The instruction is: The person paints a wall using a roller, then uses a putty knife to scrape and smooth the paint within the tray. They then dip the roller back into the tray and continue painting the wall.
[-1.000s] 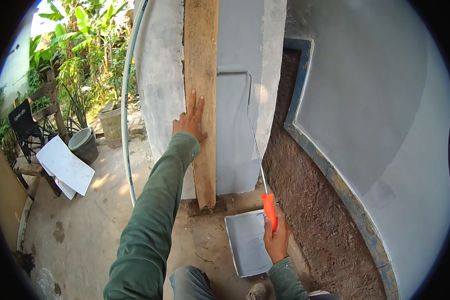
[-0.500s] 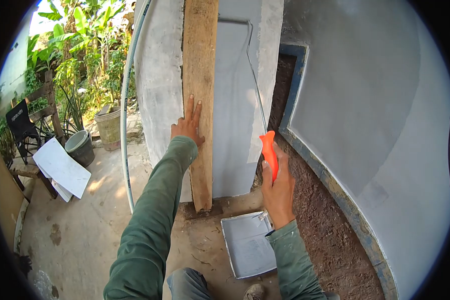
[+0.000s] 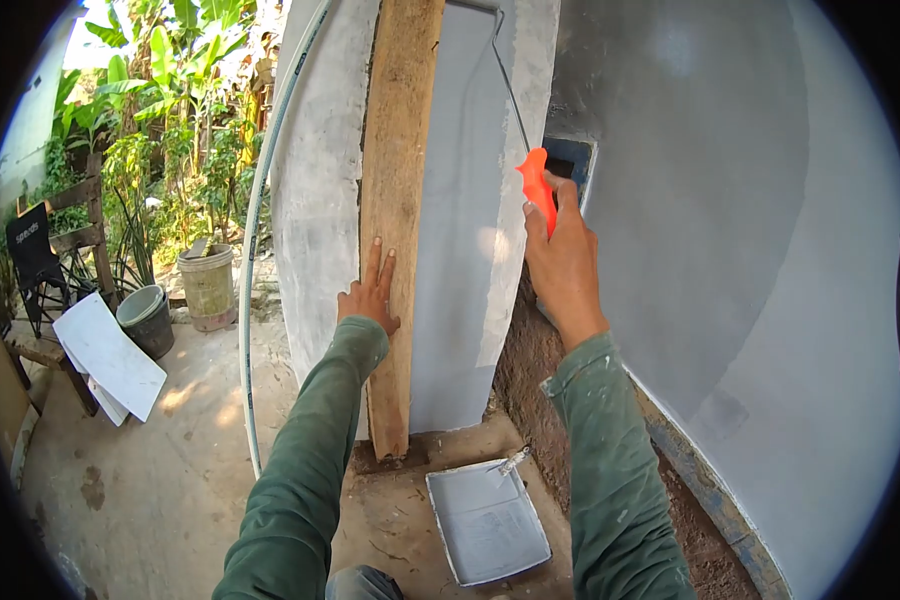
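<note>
My right hand point(image 3: 565, 255) is closed around the orange handle of a paint roller point(image 3: 536, 185). Its thin wire frame reaches up toward the grey wall panel point(image 3: 465, 230); the roller head is largely out of view at the top, partly behind the plank. My left hand point(image 3: 372, 293) lies with fingers stretched out against an upright wooden plank point(image 3: 400, 150) that stands in front of the panel. Below, on the ground, rests a paint tray point(image 3: 490, 530) with a thin grey layer of paint in it.
A pale hose point(image 3: 255, 235) hangs left of the panel. Further left are a dark bucket point(image 3: 147, 325), a plant pot point(image 3: 208, 285), white sheets point(image 3: 110, 350) and a folding chair point(image 3: 38, 260). A grey wall point(image 3: 690, 200) curves along the right, with rough brown soil at its base.
My right hand and the roller have moved up along the panel. My left hand stays on the plank, and the view has tilted somewhat.
</note>
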The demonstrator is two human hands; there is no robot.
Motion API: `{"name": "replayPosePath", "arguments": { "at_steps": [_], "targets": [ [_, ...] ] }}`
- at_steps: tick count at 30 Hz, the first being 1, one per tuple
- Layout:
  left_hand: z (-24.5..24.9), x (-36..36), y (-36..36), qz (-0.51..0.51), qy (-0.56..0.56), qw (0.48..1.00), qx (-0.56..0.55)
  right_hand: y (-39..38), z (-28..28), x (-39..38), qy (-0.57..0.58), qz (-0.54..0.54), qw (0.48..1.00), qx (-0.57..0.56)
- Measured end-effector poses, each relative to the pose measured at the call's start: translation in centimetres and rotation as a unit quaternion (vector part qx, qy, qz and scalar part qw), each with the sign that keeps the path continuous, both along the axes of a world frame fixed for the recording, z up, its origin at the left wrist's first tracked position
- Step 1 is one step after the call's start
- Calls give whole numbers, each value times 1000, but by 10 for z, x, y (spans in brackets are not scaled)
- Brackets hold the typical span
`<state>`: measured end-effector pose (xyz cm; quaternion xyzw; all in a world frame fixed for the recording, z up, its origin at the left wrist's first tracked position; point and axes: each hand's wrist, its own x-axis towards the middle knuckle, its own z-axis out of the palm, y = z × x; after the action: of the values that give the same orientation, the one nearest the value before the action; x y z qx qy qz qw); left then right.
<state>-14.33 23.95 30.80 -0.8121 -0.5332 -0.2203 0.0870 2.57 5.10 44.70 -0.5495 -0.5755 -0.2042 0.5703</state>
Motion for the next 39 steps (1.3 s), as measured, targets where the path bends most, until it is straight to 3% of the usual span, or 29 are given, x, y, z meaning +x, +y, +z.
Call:
{"name": "replayPosePath", "arguments": {
  "at_steps": [7,12,19,25,39],
  "targets": [
    [1,-2,-1,8,28,1000,1,8,87,-5,33,-31,996,-74],
    [4,-2,-4,14,38,999,-8,19,132,-3,9,-38,997,-66],
    [2,-3,-2,7,35,999,-5,16,149,-5,21,-29,996,-79],
    [1,-3,1,4,30,1000,-4,15,66,13,-65,-73,995,-14],
    [0,-1,3,13,44,999,8,-39,-144,1,28,-16,996,-86]
  ]
}}
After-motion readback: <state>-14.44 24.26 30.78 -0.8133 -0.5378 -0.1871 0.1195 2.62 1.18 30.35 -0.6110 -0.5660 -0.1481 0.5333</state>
